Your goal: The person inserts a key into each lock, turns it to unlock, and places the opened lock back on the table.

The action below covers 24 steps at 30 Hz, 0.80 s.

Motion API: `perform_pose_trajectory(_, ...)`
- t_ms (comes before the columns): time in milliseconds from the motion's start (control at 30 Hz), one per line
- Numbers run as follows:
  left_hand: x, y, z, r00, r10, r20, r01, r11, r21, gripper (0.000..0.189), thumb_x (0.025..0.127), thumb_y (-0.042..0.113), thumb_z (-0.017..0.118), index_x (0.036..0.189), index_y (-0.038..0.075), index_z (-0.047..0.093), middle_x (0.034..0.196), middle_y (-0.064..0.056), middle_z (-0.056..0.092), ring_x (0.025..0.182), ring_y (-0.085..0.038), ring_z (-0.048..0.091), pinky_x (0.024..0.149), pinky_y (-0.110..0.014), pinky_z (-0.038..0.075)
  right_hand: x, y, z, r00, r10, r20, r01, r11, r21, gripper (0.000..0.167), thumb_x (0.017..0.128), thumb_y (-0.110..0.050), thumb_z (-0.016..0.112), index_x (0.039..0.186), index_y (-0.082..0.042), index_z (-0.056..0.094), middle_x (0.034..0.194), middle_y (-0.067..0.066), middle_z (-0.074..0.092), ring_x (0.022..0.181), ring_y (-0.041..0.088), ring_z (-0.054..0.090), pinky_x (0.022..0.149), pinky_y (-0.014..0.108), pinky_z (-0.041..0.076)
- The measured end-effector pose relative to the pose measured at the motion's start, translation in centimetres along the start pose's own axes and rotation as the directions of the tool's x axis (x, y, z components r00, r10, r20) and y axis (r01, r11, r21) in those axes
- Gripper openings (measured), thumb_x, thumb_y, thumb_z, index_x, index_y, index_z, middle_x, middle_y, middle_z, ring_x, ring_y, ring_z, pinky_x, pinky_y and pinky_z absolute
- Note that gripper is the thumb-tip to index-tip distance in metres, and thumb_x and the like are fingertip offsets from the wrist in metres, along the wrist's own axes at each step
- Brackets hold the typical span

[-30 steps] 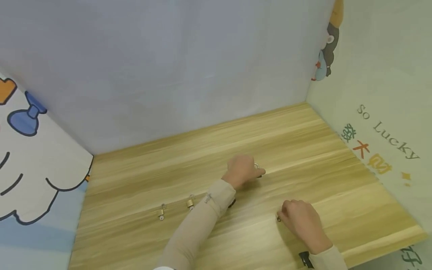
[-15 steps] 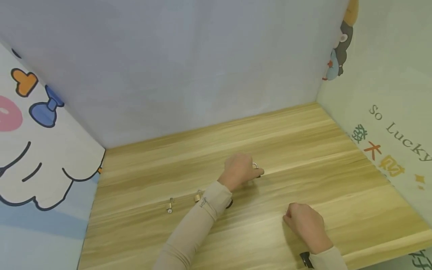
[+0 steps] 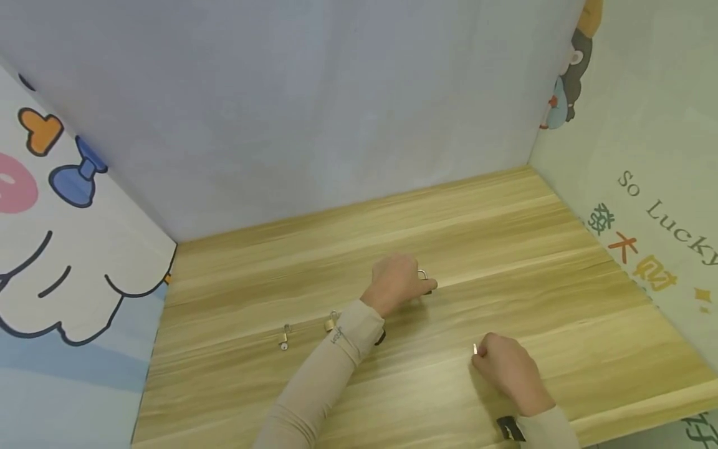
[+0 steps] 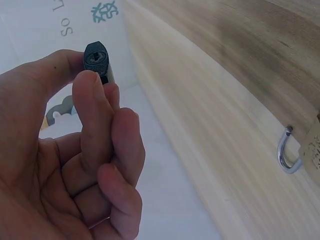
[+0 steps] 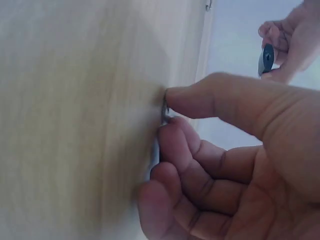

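Note:
My left hand (image 3: 395, 284) pinches a black padlock (image 4: 96, 57) between thumb and fingers, above the wooden table. Its keyhole faces back toward the left wrist camera, and its silver shackle (image 3: 423, 273) shows past the fingers in the head view. Lower and to the right, my right hand (image 3: 507, 371) pinches a small key (image 3: 475, 349) between thumb and forefinger, low at the tabletop. The key's thin, bright end sticks up from the fingertips; the rest is mostly hidden by them. A gap of bare wood separates the two hands.
Two small brass padlocks (image 3: 283, 338) (image 3: 330, 325) lie left of my left sleeve (image 3: 331, 374), the nearer one partly behind it. An unlatched shackle (image 4: 286, 155) shows in the left wrist view. Printed walls enclose the wooden table (image 3: 252, 274) at left, back and right.
The key's bright end now points up from my right fingertips, where it was hidden half a second ago. My left hand keeps holding the padlock in place. The head view has turned slightly left.

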State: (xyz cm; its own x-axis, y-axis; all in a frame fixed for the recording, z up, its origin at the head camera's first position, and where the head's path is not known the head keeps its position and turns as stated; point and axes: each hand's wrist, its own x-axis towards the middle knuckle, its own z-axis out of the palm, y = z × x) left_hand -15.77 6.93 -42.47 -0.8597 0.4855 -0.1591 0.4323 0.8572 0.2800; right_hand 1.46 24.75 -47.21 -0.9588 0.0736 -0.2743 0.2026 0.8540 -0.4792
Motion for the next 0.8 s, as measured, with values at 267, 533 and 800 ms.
perform_pose_trajectory(267,-0.1,-0.1,-0.4,1.000,-0.001,0.003,0.001,1.000,0.001,0.055,0.085,0.057,0.065,0.054,0.020,0.038,0.046,0.010,0.030,0.042,-0.005,0.026,0.037,-0.023,0.023,1.0,0.5,0.0,0.999,-0.050,0.019,0.046,0.983,0.180,0.008,0.091,-0.011,0.068,0.090,-0.004,0.065,0.083,0.002,0.064,0.071,0.015,0.058,0.064,0.035,0.051)
perform_pose_trajectory(533,-0.1,-0.4,-0.4,1.000,-0.011,0.003,0.011,1.000,-0.008,0.053,0.085,0.056,0.064,0.055,0.020,0.041,0.045,0.010,0.031,0.041,-0.005,0.027,0.037,-0.022,0.024,2.0,-0.2,0.7,0.993,-0.112,-0.049,0.122,0.911,0.395,0.008,0.094,-0.013,0.069,0.096,-0.006,0.068,0.084,0.002,0.066,0.073,0.015,0.061,0.066,0.030,0.051)
perform_pose_trajectory(800,-0.2,-0.6,-0.4,1.000,-0.022,0.011,0.022,1.000,-0.004,0.053,0.085,0.056,0.065,0.054,0.020,0.041,0.047,0.010,0.033,0.042,-0.006,0.030,0.037,-0.023,0.026,3.1,-1.8,1.9,0.989,-0.069,-0.127,0.140,0.691,0.709,0.021,0.094,-0.014,0.070,0.105,0.004,0.069,0.094,0.017,0.072,0.078,0.024,0.067,0.068,0.031,0.055)
